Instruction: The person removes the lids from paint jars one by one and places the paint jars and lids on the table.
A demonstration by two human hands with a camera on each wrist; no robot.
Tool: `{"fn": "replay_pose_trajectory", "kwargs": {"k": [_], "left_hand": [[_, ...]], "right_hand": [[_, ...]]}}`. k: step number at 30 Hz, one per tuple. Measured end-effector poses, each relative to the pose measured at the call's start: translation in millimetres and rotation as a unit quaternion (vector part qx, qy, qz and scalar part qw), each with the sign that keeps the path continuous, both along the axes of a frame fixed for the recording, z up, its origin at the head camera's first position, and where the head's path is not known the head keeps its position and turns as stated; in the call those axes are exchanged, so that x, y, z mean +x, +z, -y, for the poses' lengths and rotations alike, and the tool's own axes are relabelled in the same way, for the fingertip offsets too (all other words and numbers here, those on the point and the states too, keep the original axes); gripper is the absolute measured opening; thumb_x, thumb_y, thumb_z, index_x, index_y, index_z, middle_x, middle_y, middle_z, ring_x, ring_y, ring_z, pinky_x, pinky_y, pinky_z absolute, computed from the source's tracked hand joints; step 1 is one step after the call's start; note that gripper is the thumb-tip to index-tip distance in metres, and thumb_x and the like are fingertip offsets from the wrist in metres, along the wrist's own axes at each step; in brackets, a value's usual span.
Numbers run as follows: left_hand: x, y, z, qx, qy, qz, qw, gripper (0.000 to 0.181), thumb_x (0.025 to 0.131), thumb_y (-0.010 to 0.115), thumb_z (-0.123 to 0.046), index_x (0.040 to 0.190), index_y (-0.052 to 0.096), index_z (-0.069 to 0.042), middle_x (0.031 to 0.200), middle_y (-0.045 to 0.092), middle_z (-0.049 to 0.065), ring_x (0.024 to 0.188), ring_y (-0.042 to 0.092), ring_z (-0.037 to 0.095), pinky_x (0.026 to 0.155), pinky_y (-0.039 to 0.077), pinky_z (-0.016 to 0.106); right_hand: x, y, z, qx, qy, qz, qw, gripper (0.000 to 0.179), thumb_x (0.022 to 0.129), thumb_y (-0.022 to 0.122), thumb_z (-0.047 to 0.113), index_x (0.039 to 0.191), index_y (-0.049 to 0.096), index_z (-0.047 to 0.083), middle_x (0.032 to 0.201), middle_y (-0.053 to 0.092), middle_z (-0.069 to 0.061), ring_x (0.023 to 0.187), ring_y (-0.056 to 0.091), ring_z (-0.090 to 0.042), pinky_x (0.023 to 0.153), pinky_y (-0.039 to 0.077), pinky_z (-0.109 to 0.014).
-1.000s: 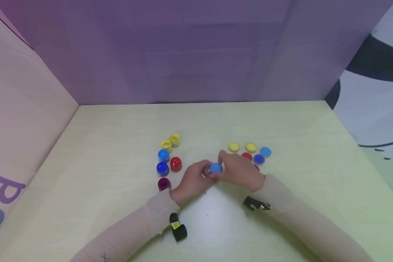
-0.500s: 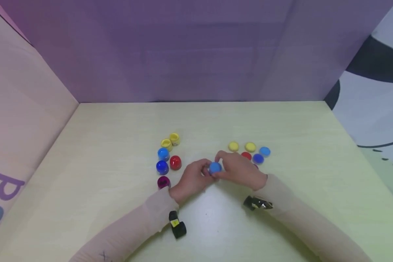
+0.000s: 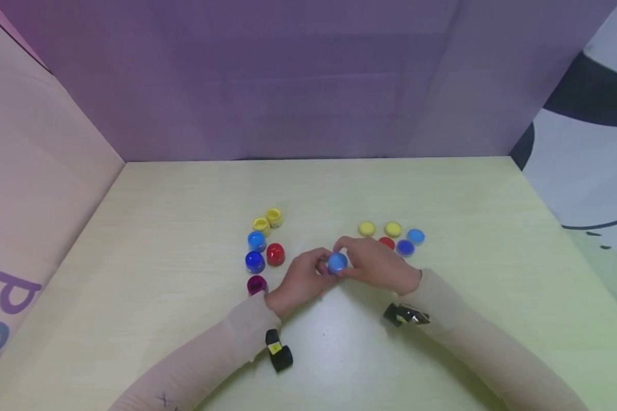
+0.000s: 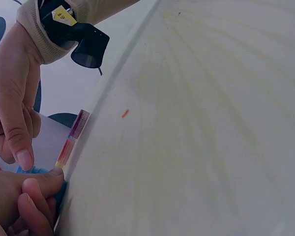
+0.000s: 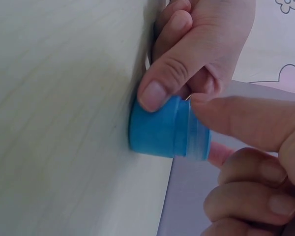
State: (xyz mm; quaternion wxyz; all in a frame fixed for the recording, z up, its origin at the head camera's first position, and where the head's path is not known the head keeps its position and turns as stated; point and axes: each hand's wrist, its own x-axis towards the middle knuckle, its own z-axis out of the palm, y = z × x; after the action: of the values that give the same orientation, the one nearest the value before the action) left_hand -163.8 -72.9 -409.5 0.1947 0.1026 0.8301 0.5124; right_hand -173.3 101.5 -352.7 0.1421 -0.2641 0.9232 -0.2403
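Note:
A small light blue paint jar (image 5: 155,129) stands on the table between both hands. My left hand (image 3: 302,279) holds the jar's body from the left, its thumb pressed on the side in the right wrist view. The jar's light blue lid (image 3: 337,263) sits at the top, and my right hand (image 3: 377,264) pinches it at the edge between thumb and index finger. In the right wrist view a narrow neck band shows below the translucent lid rim (image 5: 199,130). The left wrist view shows only slivers of the jar behind the fingers.
Left of the hands stand lidless jars: two yellow (image 3: 261,226), a light blue (image 3: 256,241), a red (image 3: 275,254), a dark blue (image 3: 255,262) and a magenta (image 3: 257,285). Loose lids lie right: yellow (image 3: 367,229), light blue (image 3: 416,236), dark blue (image 3: 405,248), and red (image 3: 387,243) partly covered.
My right index fingertip has shifted slightly left around the lid's edge. My left hand stays on the jar in nearly the same place. The magenta lid by the right wrist is now hidden.

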Motion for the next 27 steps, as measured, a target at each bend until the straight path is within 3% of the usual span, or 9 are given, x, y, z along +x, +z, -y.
{"fn": "replay_pose_trajectory", "kwargs": {"k": [5,10,17,27], "left_hand": [[0.5,0.0,-0.1,-0.003,0.0,-0.006,1.0,0.03,0.086,0.069,-0.024,0.114,0.06,-0.016,0.086,0.059,0.0,0.074,0.056,0.015,0.066,0.047,0.027],[0.9,-1.1,-0.3,0.002,0.002,-0.01,0.9999,0.03,0.087,0.069,-0.022,0.114,0.061,-0.014,0.087,0.06,0.0,0.072,0.057,0.015,0.064,0.048,0.028],[0.2,-1.0,-2.3,-0.008,0.005,-0.016,0.9998,0.029,0.087,0.068,-0.019,0.115,0.062,-0.014,0.089,0.06,-0.002,0.077,0.056,0.015,0.069,0.046,0.028],[1.1,1.6,0.4,0.007,0.0,-0.011,0.9999,0.024,0.088,0.067,-0.021,0.111,0.062,-0.016,0.086,0.06,-0.001,0.076,0.054,0.016,0.068,0.045,0.029]], "right_hand": [[1.5,-1.9,1.4,0.016,-0.038,0.02,0.9989,0.05,0.081,0.074,0.031,0.118,0.052,0.005,0.058,0.043,0.003,0.05,0.039,-0.01,0.048,0.033,-0.021],[4.7,-6.3,5.1,0.052,-0.087,0.011,0.9947,0.051,0.079,0.072,0.046,0.101,0.05,0.006,0.055,0.038,0.003,0.046,0.036,-0.011,0.044,0.027,-0.022],[6.9,-9.0,7.2,0.058,-0.09,-0.015,0.9942,0.04,0.082,0.071,0.04,0.087,0.047,0.008,0.057,0.037,0.002,0.046,0.036,-0.012,0.043,0.026,-0.022],[4.4,-6.4,6.0,0.044,-0.075,-0.01,0.9962,0.035,0.084,0.071,0.03,0.101,0.053,0.006,0.06,0.045,0.001,0.05,0.041,-0.011,0.045,0.032,-0.022]]}}
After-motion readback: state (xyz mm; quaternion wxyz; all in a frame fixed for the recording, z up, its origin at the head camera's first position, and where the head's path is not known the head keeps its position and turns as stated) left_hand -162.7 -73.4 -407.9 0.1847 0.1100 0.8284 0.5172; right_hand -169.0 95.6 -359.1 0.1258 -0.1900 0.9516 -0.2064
